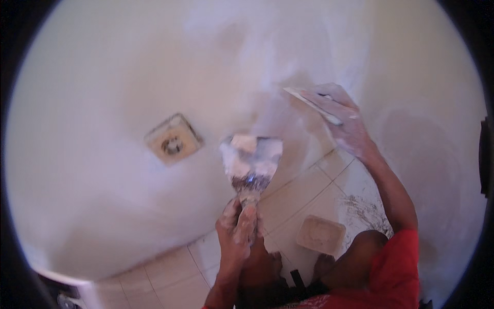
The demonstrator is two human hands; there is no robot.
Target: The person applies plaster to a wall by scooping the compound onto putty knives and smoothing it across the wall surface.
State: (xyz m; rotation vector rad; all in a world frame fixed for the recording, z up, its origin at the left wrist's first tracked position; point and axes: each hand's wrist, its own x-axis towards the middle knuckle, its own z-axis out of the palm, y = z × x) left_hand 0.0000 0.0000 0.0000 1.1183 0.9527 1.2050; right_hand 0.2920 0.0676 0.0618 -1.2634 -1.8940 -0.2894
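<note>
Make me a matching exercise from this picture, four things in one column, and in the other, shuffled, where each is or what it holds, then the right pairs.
Things
1. Left hand
2. Right hand
3. Square socket
4. Rectangular tub

Places and states
A. Set in the pale wall
B. Sitting on the tiled floor
C. Gripping a broad putty knife
D. Holding a thin flat tool

Pairs: 1-C, 2-D, 3-A, 4-B

Patchy off-white wall (82,159) with a square socket (173,146) above pale tiled floor (167,275).
</note>
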